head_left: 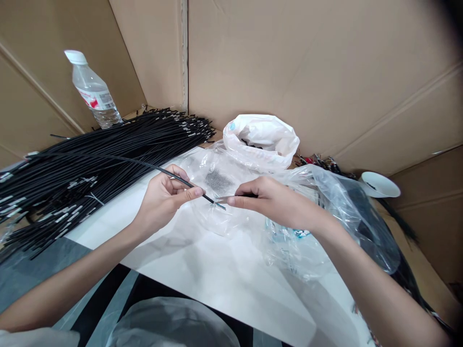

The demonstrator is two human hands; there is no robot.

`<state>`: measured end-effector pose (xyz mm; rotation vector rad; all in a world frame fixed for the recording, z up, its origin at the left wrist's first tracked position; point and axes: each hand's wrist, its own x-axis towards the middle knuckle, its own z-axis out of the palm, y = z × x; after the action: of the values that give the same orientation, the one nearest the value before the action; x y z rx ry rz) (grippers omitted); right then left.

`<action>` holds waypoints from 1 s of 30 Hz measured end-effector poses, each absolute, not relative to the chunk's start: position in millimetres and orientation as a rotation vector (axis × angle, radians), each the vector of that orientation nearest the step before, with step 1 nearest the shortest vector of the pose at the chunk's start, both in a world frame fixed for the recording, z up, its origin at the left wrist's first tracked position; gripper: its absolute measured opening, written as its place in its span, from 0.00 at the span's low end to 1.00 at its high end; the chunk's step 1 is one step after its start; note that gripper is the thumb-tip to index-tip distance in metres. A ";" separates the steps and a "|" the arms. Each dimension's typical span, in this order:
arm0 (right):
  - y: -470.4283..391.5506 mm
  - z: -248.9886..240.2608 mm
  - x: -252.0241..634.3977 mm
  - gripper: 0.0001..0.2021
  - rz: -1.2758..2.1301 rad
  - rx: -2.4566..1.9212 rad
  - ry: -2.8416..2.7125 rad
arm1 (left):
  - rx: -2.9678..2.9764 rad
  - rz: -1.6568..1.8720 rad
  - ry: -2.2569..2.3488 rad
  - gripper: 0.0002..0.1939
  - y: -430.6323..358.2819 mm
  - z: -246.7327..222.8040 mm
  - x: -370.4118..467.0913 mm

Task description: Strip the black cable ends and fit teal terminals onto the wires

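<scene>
Above the white sheet [217, 274], the left hand [162, 200] is pinching a black cable [144, 165] near its stripped end, while the right hand [269, 197] is gripping what looks like a small metal tool [226, 199] against that tip. Clear plastic bags [325, 212] are lying beneath. A cable bundle [72, 168] is resting left, a water bottle [93, 91] behind.

Black cable and small metal tool, held tip to tip

A thin black cable [170, 174] is arcing from the left into the left hand's fingers [188, 193], its stripped end (fine coloured strands showing) meeting a slim metal tool [226, 198] that is lying almost level, pinched by the right hand [269, 195].
</scene>
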<state>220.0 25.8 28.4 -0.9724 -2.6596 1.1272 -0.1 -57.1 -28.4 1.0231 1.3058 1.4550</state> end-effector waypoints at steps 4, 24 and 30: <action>44.7 30.1 216.8 0.20 1.257 -0.863 -2.729 | 1.036 1.431 1.291 0.26 -54.4 -29.0 -1.5; 85.9 -3.4 201.6 0.20 2.298 -0.969 -2.150 | 1.080 1.432 1.242 0.25 -47.4 -31.6 -9.2; 62.5 11.9 220.4 0.20 1.661 -1.219 -2.161 | 1.076 1.482 1.229 0.25 -48.6 -32.4 -11.7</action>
<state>220.4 62.5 11.9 -1.2193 -2.1613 1.6613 -11.7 -48.6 -32.4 1.0763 1.2294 1.4816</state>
